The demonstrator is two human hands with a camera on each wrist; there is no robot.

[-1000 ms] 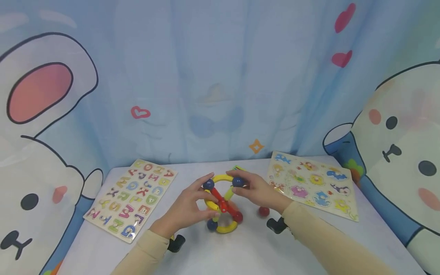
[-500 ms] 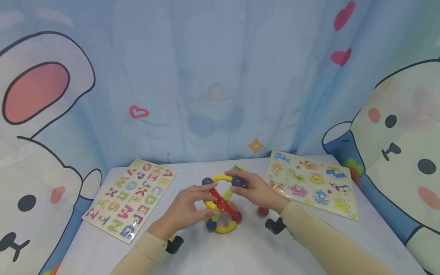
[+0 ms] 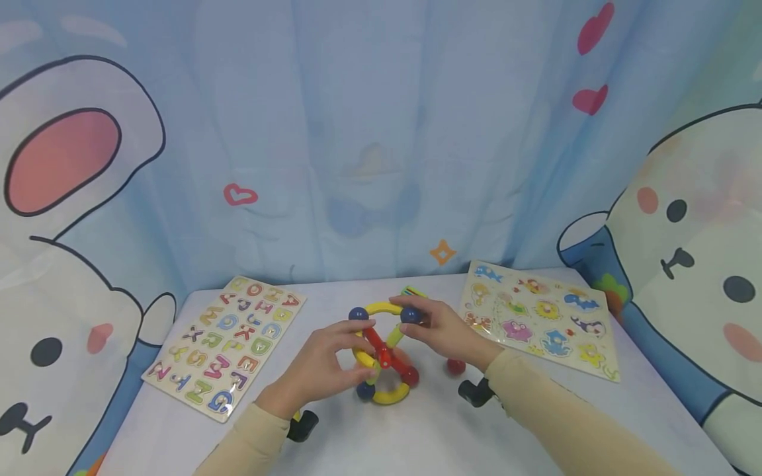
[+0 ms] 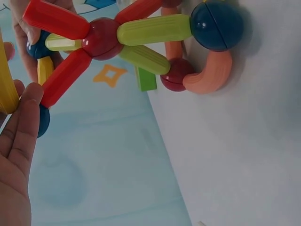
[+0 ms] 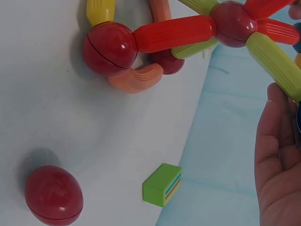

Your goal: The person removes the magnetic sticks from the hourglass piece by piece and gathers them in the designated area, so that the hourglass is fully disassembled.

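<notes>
A magnetic stick-and-ball wheel [image 3: 385,357] stands upright on the table, with red and light green sticks spreading from a red centre ball [image 4: 101,38]. Yellow curved sticks and blue balls form part of its rim, and salmon curved sticks [image 5: 136,79] show low behind. My left hand [image 3: 318,357] grips a yellow curved stick [image 4: 6,82] at the left side, its fingertips close to the upper-left blue ball [image 3: 358,314] and a red stick [image 4: 66,77]. At the top right, my right hand [image 3: 448,330] pinches a blue ball [image 3: 411,315]; its palm side shows in the right wrist view.
A loose red ball [image 3: 456,366] lies right of the wheel. A small green block [image 5: 161,185] sits near the back edge. The letter puzzle board [image 3: 226,344] lies left, the animal puzzle board [image 3: 542,317] right. A printed curtain [image 3: 369,132] hangs behind the table.
My left index finger has slid down off the upper-left blue ball to its lower edge, and the left thumb has shifted slightly. My right hand keeps its hold; the wheel stays in place.
</notes>
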